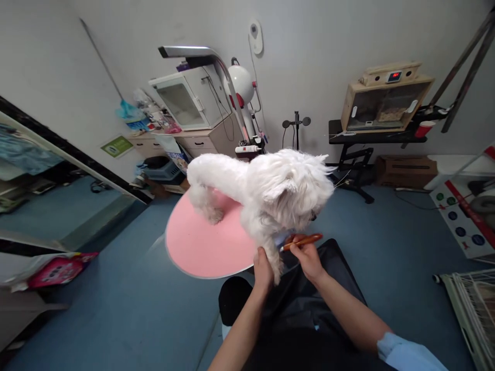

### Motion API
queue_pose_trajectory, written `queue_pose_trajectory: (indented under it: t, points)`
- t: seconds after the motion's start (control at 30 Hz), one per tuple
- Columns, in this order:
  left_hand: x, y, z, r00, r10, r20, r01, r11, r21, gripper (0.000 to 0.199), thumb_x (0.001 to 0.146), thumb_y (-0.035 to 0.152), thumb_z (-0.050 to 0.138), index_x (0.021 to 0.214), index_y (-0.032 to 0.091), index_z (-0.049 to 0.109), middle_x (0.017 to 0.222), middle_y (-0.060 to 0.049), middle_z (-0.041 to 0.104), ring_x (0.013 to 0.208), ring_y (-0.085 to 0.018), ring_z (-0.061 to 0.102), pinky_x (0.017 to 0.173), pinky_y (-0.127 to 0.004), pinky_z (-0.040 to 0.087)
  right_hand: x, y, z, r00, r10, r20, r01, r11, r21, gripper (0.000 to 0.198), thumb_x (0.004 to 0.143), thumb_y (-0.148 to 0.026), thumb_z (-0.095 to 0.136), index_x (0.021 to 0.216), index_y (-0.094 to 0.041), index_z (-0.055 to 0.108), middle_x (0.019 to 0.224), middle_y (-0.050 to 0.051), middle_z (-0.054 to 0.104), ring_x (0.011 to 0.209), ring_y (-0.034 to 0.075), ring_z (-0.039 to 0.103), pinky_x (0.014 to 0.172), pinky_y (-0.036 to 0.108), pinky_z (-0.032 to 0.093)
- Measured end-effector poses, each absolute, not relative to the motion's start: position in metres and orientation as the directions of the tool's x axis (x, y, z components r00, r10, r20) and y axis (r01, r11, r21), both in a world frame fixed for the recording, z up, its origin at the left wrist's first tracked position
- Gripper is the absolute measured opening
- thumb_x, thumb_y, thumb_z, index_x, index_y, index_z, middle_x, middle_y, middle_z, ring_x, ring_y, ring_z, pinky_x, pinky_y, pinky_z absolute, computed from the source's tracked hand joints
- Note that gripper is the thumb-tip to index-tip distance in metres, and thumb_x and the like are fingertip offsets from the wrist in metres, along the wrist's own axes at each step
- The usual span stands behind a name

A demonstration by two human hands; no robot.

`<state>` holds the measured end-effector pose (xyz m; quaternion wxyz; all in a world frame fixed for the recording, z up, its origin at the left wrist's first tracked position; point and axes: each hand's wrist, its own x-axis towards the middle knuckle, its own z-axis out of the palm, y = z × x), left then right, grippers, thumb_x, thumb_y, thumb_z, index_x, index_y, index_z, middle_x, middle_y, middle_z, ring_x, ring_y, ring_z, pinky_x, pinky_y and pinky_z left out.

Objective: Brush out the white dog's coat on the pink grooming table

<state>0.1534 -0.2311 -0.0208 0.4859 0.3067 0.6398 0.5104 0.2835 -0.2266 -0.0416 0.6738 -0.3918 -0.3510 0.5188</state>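
A white fluffy dog (220, 170) stands on a round pink grooming table (209, 247), its head turned to the right. Its body is clipped short, while the hair on head and legs is longer. My left hand (263, 269) is closed around one front leg (274, 260), which hangs out past the table's rim. Between the fingers of my right hand (307, 258) is a grooming tool with a glossy orange-brown handle (312, 238). Its pale tip points left at the leg hair; I cannot make out the tip's exact shape or whether it touches.
Behind the table rise a curved metal arm (193, 51) and a white-and-red dryer (240, 85). A white cabinet (185, 98) stands back left. A wooden glass-fronted box (386, 105) sits on a black table at right. A wire crate (472, 304) lies lower right.
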Motion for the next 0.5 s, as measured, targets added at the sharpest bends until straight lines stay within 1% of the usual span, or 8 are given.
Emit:
queue_pose_trajectory:
  t: [0.07,0.13,0.2,0.3,0.33,0.43,0.47,0.5]
  points:
    - [0.154,-0.230,-0.019,-0.365,0.892,-0.267,-0.089,0.253,0.964,0.061,0.083,0.061,0.043,0.090,0.008,0.071,0.089,-0.016,0.074,0.092,-0.028,0.067,0.085,-0.038,0.049,0.282,-0.230,-0.041,0.351,0.936,0.018,-0.460,0.188,-0.868,0.029,0.068,-0.038,0.079,0.078,-0.024,0.055,0.089,-0.001,0.061,0.088,0.017,0.060,0.082,0.032,0.047]
    - [0.154,-0.229,-0.016,-0.370,0.890,-0.267,-0.082,0.255,0.964,0.060,0.082,0.062,0.043,0.086,0.008,0.071,0.086,-0.016,0.074,0.088,-0.028,0.067,0.080,-0.037,0.050,0.281,-0.233,-0.041,0.238,0.969,-0.067,-0.548,0.077,-0.833,0.030,0.069,-0.038,0.078,0.081,-0.024,0.055,0.090,0.000,0.062,0.085,0.017,0.061,0.079,0.032,0.048]
    - [0.154,-0.229,-0.014,-0.360,0.885,-0.295,-0.064,0.292,0.954,0.060,0.081,0.064,0.043,0.074,0.010,0.069,0.073,-0.014,0.071,0.075,-0.026,0.066,0.071,-0.036,0.051,0.281,-0.236,-0.040,0.117,0.987,-0.107,-0.566,-0.022,-0.824,0.031,0.068,-0.038,0.079,0.082,-0.023,0.055,0.090,0.000,0.063,0.080,0.017,0.061,0.075,0.032,0.049]
    - [0.154,-0.228,-0.014,-0.377,0.885,-0.273,-0.076,0.264,0.962,0.057,0.080,0.063,0.046,0.074,0.011,0.068,0.073,-0.013,0.071,0.074,-0.025,0.066,0.069,-0.034,0.050,0.283,-0.239,-0.039,0.328,0.942,-0.078,-0.524,0.113,-0.844,0.035,0.062,-0.038,0.083,0.075,-0.023,0.054,0.088,-0.001,0.062,0.083,0.017,0.061,0.079,0.031,0.049]
    - [0.155,-0.228,-0.015,-0.375,0.887,-0.268,-0.092,0.252,0.963,0.056,0.079,0.062,0.046,0.075,0.011,0.069,0.075,-0.013,0.072,0.076,-0.025,0.066,0.070,-0.034,0.050,0.284,-0.240,-0.039,0.336,0.938,-0.092,-0.543,0.113,-0.832,0.035,0.063,-0.038,0.082,0.076,-0.023,0.054,0.088,-0.001,0.063,0.083,0.017,0.061,0.078,0.031,0.049]
    - [0.156,-0.228,-0.016,-0.330,0.896,-0.296,-0.142,0.263,0.954,0.057,0.079,0.063,0.046,0.074,0.011,0.068,0.073,-0.013,0.072,0.076,-0.026,0.067,0.071,-0.035,0.051,0.283,-0.242,-0.039,0.112,0.979,-0.173,-0.621,-0.067,-0.781,0.034,0.066,-0.040,0.080,0.082,-0.024,0.054,0.087,0.000,0.065,0.077,0.018,0.063,0.071,0.032,0.050]
    - [0.157,-0.228,-0.015,-0.322,0.897,-0.302,-0.155,0.265,0.952,0.057,0.079,0.063,0.046,0.075,0.011,0.069,0.073,-0.013,0.072,0.076,-0.026,0.067,0.071,-0.035,0.052,0.283,-0.243,-0.040,0.115,0.978,-0.175,-0.607,-0.070,-0.792,0.036,0.065,-0.040,0.081,0.081,-0.024,0.053,0.086,0.000,0.065,0.077,0.018,0.062,0.071,0.032,0.050]
    - [0.158,-0.228,-0.014,-0.322,0.899,-0.297,-0.164,0.256,0.953,0.056,0.079,0.062,0.047,0.076,0.011,0.069,0.076,-0.013,0.073,0.078,-0.026,0.068,0.073,-0.035,0.052,0.283,-0.243,-0.040,0.187,0.969,-0.163,-0.584,-0.024,-0.811,0.038,0.063,-0.040,0.082,0.079,-0.023,0.053,0.085,0.000,0.064,0.077,0.018,0.062,0.072,0.032,0.050]
